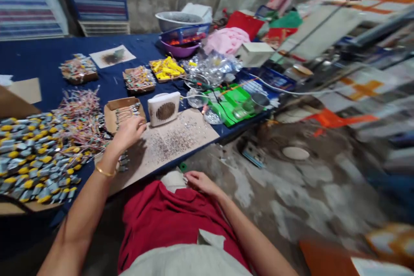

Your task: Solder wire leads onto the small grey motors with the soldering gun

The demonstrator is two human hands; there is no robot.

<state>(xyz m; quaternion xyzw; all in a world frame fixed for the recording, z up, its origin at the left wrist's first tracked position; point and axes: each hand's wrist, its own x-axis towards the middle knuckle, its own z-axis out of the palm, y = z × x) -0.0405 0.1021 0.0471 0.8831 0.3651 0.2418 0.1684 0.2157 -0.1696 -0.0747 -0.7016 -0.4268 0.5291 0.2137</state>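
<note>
My left hand [130, 131], with a gold bangle at the wrist, reaches over the table at the near right edge of a small cardboard box [111, 116]. Wired parts lie in a row inside that box. The fingers are slightly apart and I see nothing between them. Beside them stands a small white fan [163, 110]. Under the forearm, a few small grey motors [123, 161] show on the cardboard sheet [200, 131]. My right hand [204, 184] is low over my lap, fingers curled together by a pale cloth [174, 180]; anything they pinch is too small to name.
A heap of grey-and-yellow motors [35, 155] and tangled wired pieces [79, 112] covers the left. Farther back are a box of yellow parts [167, 69], stacked basins [179, 21] and a green tray [234, 103]. A white cable [291, 90] runs off right.
</note>
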